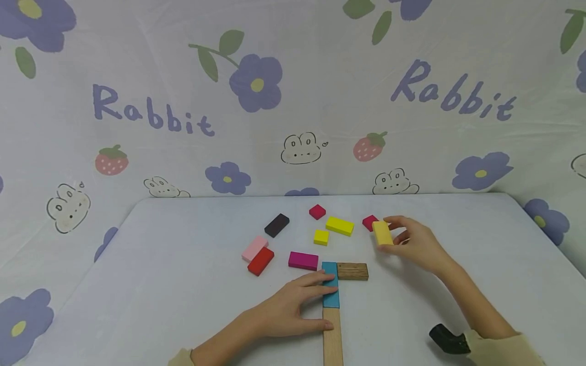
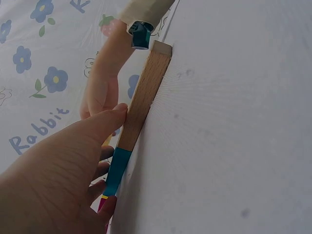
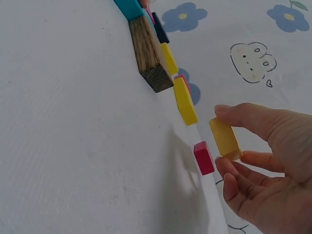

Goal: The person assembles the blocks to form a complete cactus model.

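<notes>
My right hand (image 1: pixel 418 245) pinches a pale yellow block (image 1: pixel 382 233) between thumb and fingers. In the right wrist view that yellow block (image 3: pixel 225 138) is held near a small red block (image 3: pixel 204 158). My left hand (image 1: pixel 289 307) rests its fingers on a blue block (image 1: pixel 330 300), while its thumb touches a long light wooden block (image 1: pixel 332 338). The blue and light wooden blocks lie end to end in a line. At the blue block's far right side sits a dark brown wood-grain block (image 1: pixel 352 271), touching it.
Beyond the hands lie a magenta block (image 1: pixel 303 261), a red block (image 1: pixel 261 262) touching a pink one (image 1: pixel 254 248), a black block (image 1: pixel 276 225), a bright yellow block (image 1: pixel 340 226), a small yellow block (image 1: pixel 321 237) and a red cube (image 1: pixel 317 212). A printed cloth (image 1: pixel 320 112) hangs behind the white table (image 1: pixel 160 284).
</notes>
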The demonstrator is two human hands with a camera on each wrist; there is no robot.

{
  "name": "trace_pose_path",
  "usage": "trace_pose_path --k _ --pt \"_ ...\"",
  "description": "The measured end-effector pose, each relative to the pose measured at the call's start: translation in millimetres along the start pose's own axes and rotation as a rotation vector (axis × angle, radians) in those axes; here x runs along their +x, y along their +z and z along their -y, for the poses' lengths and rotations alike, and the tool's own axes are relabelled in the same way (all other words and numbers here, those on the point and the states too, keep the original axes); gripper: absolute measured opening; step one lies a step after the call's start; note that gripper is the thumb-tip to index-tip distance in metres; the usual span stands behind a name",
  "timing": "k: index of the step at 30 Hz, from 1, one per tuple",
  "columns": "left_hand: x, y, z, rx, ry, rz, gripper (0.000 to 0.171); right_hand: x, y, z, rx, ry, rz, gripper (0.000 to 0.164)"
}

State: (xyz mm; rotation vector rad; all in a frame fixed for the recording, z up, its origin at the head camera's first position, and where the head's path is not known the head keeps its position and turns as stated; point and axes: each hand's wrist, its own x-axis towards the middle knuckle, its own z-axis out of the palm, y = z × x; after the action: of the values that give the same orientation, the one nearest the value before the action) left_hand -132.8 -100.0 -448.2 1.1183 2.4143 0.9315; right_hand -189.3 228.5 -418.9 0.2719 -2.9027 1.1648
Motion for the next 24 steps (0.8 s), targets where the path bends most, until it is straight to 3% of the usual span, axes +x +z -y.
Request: trace_pose_path --k 15,24 --pt "-0.4 0.7 0.2 0.016 -0.006 0.005 0.066 -1.8 22.6 8.6 0.014 0.015 0.057 0.072" --pt "-0.4 0.4 0.2 0.023 -0.005 0.006 0.066 -1.0 33.1 5.2 -0.002 0.006 0.04 0.071"
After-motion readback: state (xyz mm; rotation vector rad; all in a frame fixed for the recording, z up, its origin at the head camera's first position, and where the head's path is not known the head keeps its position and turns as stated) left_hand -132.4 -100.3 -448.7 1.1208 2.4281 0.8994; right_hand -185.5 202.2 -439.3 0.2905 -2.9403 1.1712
